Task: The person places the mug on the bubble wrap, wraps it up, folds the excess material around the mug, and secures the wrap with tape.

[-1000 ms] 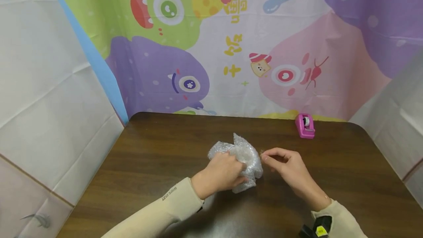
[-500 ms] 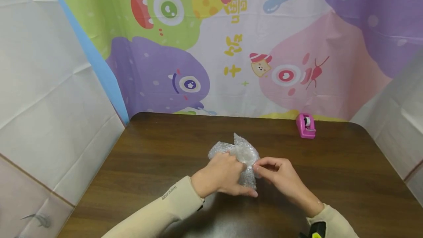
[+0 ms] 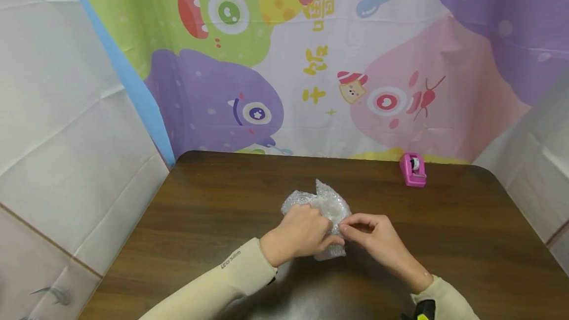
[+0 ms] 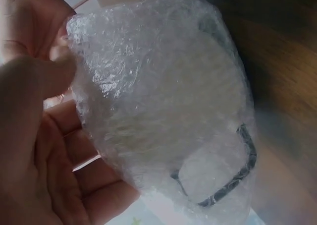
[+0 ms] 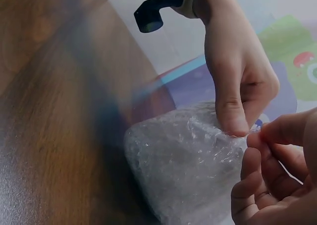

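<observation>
A bundle in bubble wrap (image 3: 331, 205) lies on the table at the middle of the head view. Through the plastic, the left wrist view shows a pale body and a dark-edged loop (image 4: 232, 184). My left hand (image 3: 297, 233) holds the bundle from above, its thumb against the near side. At the bundle's right edge, my right hand (image 3: 378, 241) pinches a small piece of clear tape (image 5: 255, 128) between thumb and forefinger. Those fingertips are right beside the left thumb, close against the wrap. Most of the tape is hidden by the fingers.
A pink tape dispenser (image 3: 413, 171) with a roll in it stands near the far right edge of the brown wooden table (image 3: 213, 196). Behind the table hangs a cartoon-printed cloth (image 3: 320, 127), with pale sheets on both sides.
My right hand has moved left and slightly nearer, bringing the tape to the bundle's edge. My left thumb stretched out, then drew back against the wrap. The bundle has stayed in place.
</observation>
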Tool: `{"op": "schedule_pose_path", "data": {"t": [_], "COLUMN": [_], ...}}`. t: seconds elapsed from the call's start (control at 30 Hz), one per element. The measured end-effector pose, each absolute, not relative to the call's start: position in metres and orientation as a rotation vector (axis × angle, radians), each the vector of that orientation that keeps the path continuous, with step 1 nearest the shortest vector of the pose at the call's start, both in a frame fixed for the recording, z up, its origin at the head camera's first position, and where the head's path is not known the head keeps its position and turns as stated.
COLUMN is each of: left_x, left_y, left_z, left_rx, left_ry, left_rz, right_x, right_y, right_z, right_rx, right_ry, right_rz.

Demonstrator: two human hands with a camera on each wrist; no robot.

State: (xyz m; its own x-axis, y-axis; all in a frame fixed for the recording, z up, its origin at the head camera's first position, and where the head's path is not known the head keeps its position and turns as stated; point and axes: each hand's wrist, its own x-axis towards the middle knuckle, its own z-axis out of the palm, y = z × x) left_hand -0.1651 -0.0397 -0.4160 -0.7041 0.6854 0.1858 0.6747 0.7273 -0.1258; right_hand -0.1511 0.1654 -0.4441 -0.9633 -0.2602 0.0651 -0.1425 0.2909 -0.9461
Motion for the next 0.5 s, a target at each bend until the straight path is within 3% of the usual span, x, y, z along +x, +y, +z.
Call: {"op": "schedule_pose_path", "data": {"t": [0.5], "left_x": [-0.1706], "left_y": [-0.0376], "left_z": [-0.4230], "left_rx": [-1.057], "left_ry": [-2.545], "left_rz": [0.141], "right_x": [-0.1562], "right_y": [0.1657], "right_z": [-0.4485], "right_rx": [-0.692], "right_ry": [2.822], "right_rz": [-1.655]}}
